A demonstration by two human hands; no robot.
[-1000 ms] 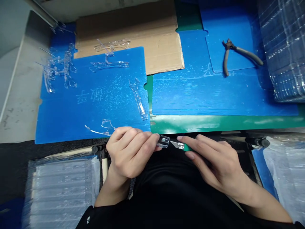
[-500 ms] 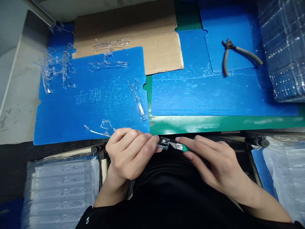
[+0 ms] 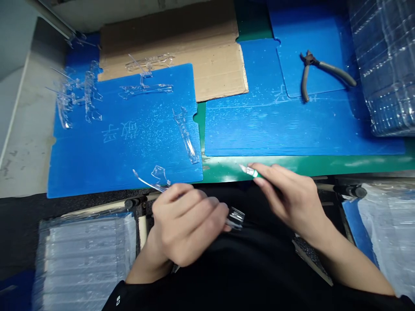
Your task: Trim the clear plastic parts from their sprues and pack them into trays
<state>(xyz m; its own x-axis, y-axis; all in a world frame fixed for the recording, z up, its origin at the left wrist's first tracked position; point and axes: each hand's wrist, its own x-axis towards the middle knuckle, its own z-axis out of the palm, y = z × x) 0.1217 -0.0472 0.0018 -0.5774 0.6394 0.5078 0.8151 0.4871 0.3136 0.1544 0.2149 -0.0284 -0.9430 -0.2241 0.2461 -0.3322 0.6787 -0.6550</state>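
Left hand point(image 3: 184, 226) and right hand point(image 3: 288, 198) are well apart — the left's fingers pinch a clear plastic part point(image 3: 236, 218), the right's a green-handled craft knife point(image 3: 250, 171).

Left hand point(image 3: 184, 226) lowered, clear part point(image 3: 236, 218) pulled back, right hand point(image 3: 288, 198) raised, craft knife point(image 3: 249, 171) lifted

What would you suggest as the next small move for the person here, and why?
I'd suggest bringing the clear plastic part in the left hand up to the craft knife in the right hand. The two are held apart, and the blade points away from the part, so the knife probably can't work on it yet.
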